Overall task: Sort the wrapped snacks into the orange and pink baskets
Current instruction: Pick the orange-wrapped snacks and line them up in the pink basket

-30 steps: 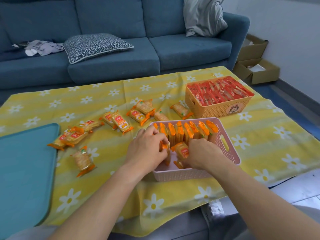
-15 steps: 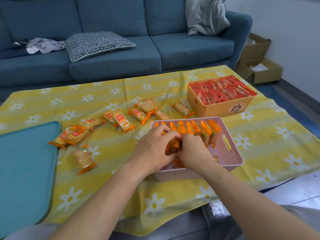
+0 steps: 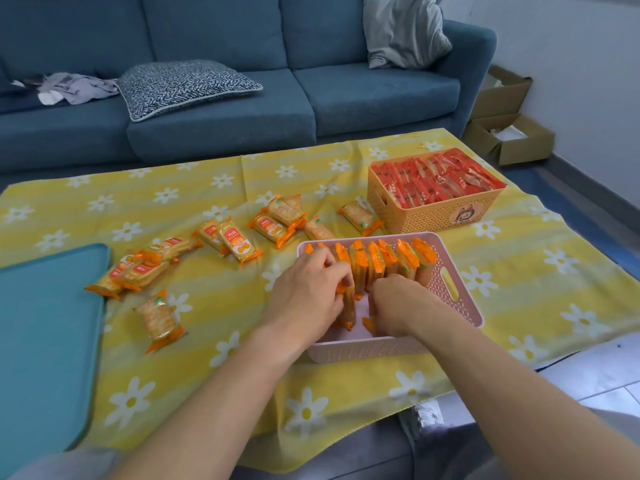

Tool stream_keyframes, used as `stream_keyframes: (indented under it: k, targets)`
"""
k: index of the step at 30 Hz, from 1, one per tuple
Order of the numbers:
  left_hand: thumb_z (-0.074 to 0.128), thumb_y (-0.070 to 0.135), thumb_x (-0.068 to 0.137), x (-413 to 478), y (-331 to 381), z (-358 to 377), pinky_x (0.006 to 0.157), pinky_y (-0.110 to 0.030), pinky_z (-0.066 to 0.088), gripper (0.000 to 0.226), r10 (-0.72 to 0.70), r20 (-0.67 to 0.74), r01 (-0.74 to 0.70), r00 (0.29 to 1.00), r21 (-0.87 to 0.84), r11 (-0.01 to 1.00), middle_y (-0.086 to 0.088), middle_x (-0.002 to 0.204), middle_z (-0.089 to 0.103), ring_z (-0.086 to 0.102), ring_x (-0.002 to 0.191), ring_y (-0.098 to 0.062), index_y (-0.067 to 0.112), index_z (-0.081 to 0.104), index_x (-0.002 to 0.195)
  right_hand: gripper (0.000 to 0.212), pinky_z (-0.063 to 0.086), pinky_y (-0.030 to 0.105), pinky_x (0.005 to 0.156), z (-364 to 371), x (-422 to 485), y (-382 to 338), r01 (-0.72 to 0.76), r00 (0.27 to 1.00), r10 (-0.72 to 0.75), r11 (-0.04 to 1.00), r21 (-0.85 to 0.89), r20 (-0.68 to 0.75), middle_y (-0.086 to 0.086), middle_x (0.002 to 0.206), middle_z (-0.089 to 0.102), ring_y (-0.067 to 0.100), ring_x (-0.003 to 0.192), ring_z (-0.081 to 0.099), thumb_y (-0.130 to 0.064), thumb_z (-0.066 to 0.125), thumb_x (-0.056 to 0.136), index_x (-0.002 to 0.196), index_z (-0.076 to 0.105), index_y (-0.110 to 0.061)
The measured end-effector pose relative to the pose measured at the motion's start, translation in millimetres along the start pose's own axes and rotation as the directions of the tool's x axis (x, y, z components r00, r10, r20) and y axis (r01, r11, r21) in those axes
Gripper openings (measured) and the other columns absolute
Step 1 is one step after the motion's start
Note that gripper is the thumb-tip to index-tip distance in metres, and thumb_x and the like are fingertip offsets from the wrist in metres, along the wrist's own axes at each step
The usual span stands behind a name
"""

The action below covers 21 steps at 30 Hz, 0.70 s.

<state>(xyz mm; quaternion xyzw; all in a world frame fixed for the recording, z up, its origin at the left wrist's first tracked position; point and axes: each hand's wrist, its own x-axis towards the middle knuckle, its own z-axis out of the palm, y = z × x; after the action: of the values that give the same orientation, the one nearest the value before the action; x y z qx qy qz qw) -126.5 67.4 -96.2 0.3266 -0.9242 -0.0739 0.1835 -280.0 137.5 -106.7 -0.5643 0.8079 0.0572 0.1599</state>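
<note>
- A blue sofa (image 3: 221, 126) stands behind the surface, which is covered by a yellow daisy cloth (image 3: 536, 289). A teal tray (image 3: 45, 323) lies at the near left.
- The orange basket (image 3: 433, 216) sits far right, packed full of red packs (image 3: 433, 181).
- The pink basket (image 3: 460, 306) sits nearer, just in front of it, and holds a row (image 3: 384, 261) of orange packs standing on edge along its far side.
- Both hands are inside the pink basket. The left hand (image 3: 304, 296) curls its fingers round a pack (image 3: 347, 306) at the left end of the row. The right hand (image 3: 398, 303) is knuckles-up against the row, its fingers hidden, so whether it grips anything cannot be told.
- A second ago the hands were nearer in the basket, each with a pack apart from the row. They have since closed in, and the packs now stand upright against the others.
- That likely means this placement is nearly finished and only needs steadying so the row does not topple.
- About ten loose packs (image 3: 239, 239) in orange wrappers lie on the cloth to the left, well apart from the baskets, so the sorting is probably a little over halfway.
</note>
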Motion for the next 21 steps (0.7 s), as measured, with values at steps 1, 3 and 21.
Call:
stream_keyframes:
  k: [1,3,21]
  targets:
    - [0.072,0.025,0.076,-0.1,0.4,0.4,0.061,-0.029,0.040,0.021,0.000,-0.007,0.000,1.000,0.006,1.000,0.011,0.100,0.049,0.052,0.094,-0.016,0.033,0.063,0.094,0.028,0.055,0.035,0.084,-6.2,-3.4,0.3,0.021,1.000,-0.020,0.999,0.027,-0.020,0.012,0.110,0.071,0.030,0.106,0.066,-0.034,0.065,0.088,0.104,0.073,-0.011]
    - [0.075,0.024,0.074,-0.1,0.5,2.3,0.058,-0.031,0.042,0.022,0.000,-0.027,0.001,1.000,0.015,1.000,0.008,0.096,0.050,0.053,0.089,-0.019,0.031,0.064,0.091,0.017,0.050,0.031,0.072,-20.3,-12.1,2.2,0.036,0.998,-0.028,0.986,0.160,-0.051,0.009,0.094,0.073,0.027,0.091,0.065,-0.026,0.063,0.086,0.091,0.074,-0.013]
    - [0.072,0.033,0.076,2.4,4.9,8.7,0.082,-0.033,0.036,0.019,0.130,0.038,-0.131,0.991,0.016,0.991,0.011,0.107,0.056,0.049,0.096,-0.021,0.037,0.070,0.095,0.016,0.058,0.040,0.087,-18.9,-16.8,31.5,-0.129,0.990,0.119,0.979,0.155,0.074,0.001,0.103,0.073,0.025,0.101,0.067,-0.033,0.075,0.079,0.091,0.074,-0.023]
